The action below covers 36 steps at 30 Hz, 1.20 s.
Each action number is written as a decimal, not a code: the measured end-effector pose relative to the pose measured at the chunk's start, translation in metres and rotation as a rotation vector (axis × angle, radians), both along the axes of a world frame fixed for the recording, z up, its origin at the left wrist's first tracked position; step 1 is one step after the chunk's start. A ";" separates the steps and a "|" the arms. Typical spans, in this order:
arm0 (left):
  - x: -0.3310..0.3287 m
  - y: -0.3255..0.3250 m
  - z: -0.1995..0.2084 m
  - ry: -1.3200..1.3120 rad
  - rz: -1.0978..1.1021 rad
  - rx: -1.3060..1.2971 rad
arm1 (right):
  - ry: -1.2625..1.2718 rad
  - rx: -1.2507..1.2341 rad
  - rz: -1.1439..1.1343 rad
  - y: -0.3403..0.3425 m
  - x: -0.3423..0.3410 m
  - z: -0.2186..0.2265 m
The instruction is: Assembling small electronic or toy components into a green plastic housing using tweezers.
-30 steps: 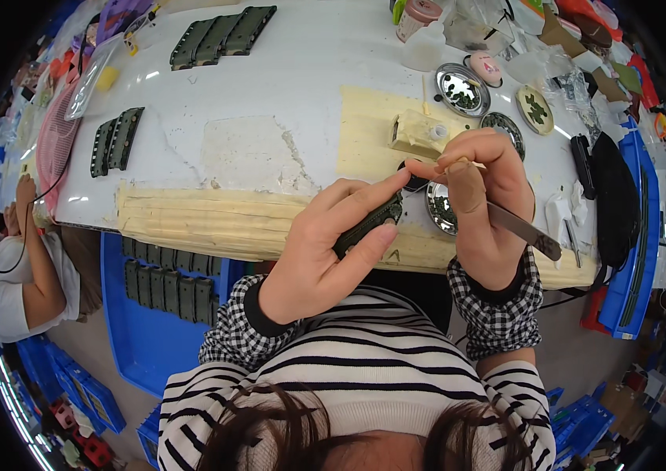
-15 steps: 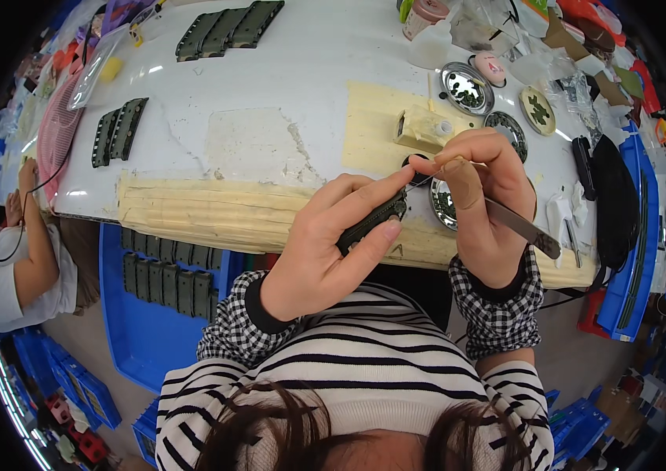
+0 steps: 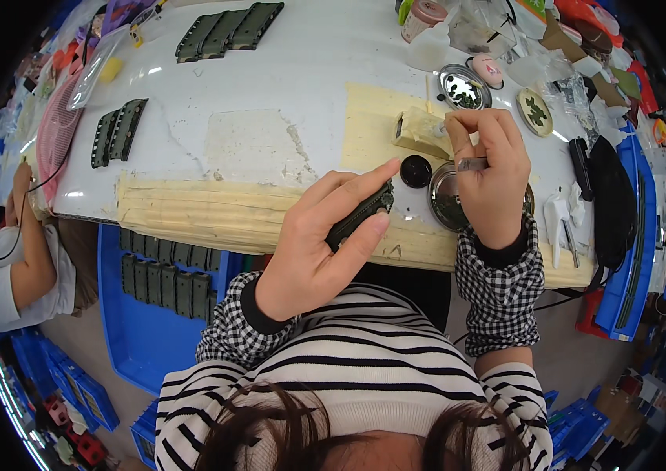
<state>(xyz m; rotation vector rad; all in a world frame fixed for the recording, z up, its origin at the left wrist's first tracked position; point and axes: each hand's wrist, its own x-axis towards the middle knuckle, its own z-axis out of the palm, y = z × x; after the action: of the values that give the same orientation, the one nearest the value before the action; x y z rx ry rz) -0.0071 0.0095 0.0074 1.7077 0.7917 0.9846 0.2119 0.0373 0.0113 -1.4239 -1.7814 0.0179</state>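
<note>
My left hand (image 3: 309, 247) is closed around a long dark green ribbed part (image 3: 360, 216), held between thumb and fingers above the table's front edge. My right hand (image 3: 498, 173) pinches metal tweezers (image 3: 472, 164); their tips are hidden by the fingers. Those fingers are at the nozzle end of a small bottle set in a yellow, tape-wrapped block (image 3: 419, 132), and whether they touch it I cannot tell. Between the hands lies a round black disc (image 3: 415, 171). Below the right hand is a shiny metal dish (image 3: 437, 198) with small dark pieces, partly covered by the wrist.
More dishes of small green pieces, one metal (image 3: 486, 100) and one cream (image 3: 525, 118), stand farther back. Finished-looking green parts lie at far left (image 3: 231, 31) and left (image 3: 119, 132). A blue bin (image 3: 133, 345) holds several more. Another person's arm (image 3: 34, 259) is at left.
My right hand has moved up and away from the green part to the bottle nozzle, taking the tweezers along. My left hand has shifted slightly left and down, still holding the part.
</note>
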 end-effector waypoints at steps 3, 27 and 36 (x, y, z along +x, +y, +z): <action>-0.002 -0.001 0.001 0.007 -0.002 -0.015 | 0.021 0.067 -0.057 -0.009 -0.009 0.007; -0.008 -0.005 0.001 0.040 -0.059 0.014 | 0.234 -0.134 0.344 -0.048 -0.036 0.014; -0.006 -0.006 -0.003 -0.234 -0.114 -0.284 | 0.243 -0.057 0.328 -0.047 -0.034 0.016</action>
<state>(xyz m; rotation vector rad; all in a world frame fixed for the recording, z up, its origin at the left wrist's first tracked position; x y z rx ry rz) -0.0131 0.0040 0.0048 1.3504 0.6396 0.9255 0.1776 -0.0099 0.0275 -1.1007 -1.7996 0.3998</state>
